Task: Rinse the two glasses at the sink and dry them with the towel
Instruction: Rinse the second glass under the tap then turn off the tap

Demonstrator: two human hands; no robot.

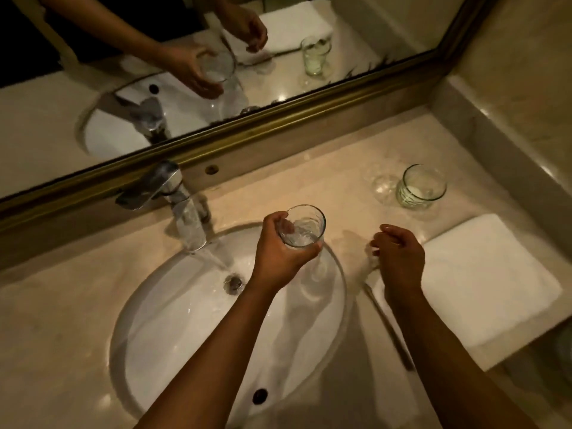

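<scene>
Gripped in left hand (280,249): clear glass tumbler (301,226), over white oval sink (185,320), beside running chrome tap (173,202); right hand (399,255) loosely curled, holding nothing, over folded white towel (483,280); second clear tumbler (421,187) upright on beige counter (294,174)

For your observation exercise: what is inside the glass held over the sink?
The glass gripped by the left hand holds a little clear water. The fingers cover part of its wall, hiding what lies behind them.

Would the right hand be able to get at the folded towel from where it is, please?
Probably yes. The right hand holds nothing and hovers at the near left edge of the white towel, with nothing between them; the second glass stands farther back, out of the way.
</scene>
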